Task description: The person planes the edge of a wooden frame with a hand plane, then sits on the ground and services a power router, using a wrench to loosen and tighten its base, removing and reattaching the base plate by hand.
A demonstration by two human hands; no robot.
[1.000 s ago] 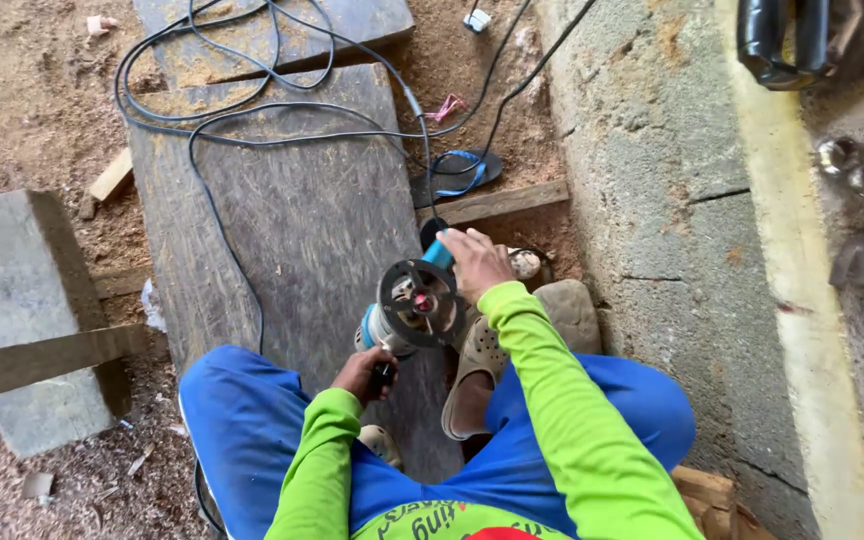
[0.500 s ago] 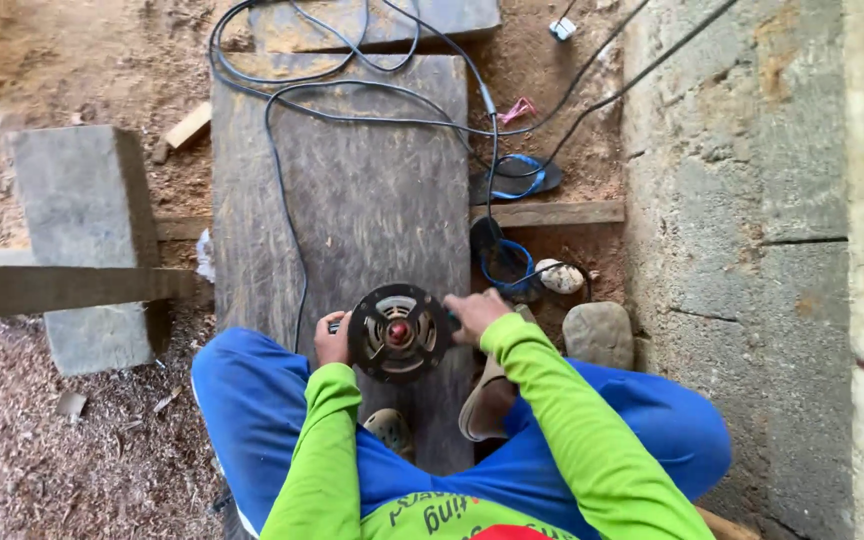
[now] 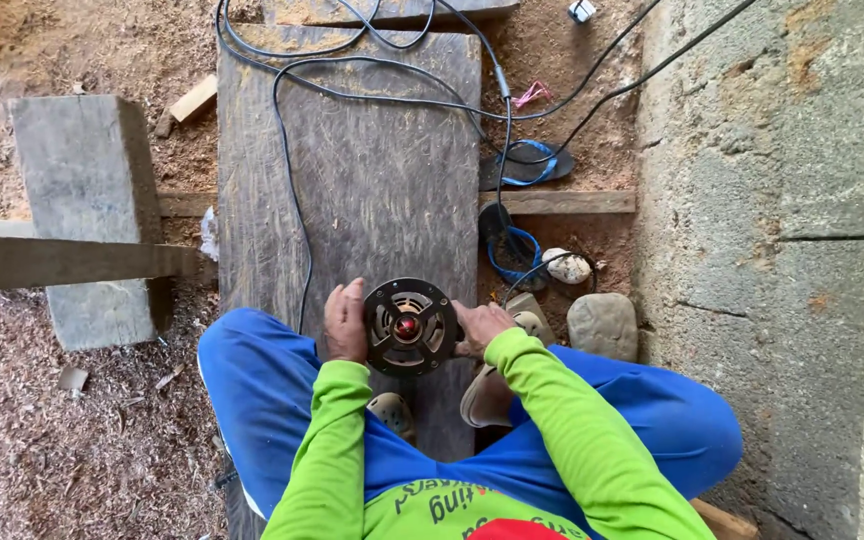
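A round black power tool (image 3: 410, 326) with a red centre stands upright on the near end of a wide dark wooden plank (image 3: 372, 170). My left hand (image 3: 345, 320) grips its left side. My right hand (image 3: 482, 326) grips its right side. The tool's blue-black cable (image 3: 287, 170) runs up along the plank and loops at its far end. I sit astride the plank in blue trousers and green sleeves.
A grey concrete block (image 3: 87, 215) and a wooden beam (image 3: 72, 262) lie left on the sawdust. A block wall (image 3: 762, 200) rises on the right. Sandals (image 3: 524, 165), stones (image 3: 602, 322) and a cross board (image 3: 562, 202) sit between plank and wall.
The tool was tilted and held more to the right; now it stands flat on the plank, centred between both hands. My view has shifted left and steadied.
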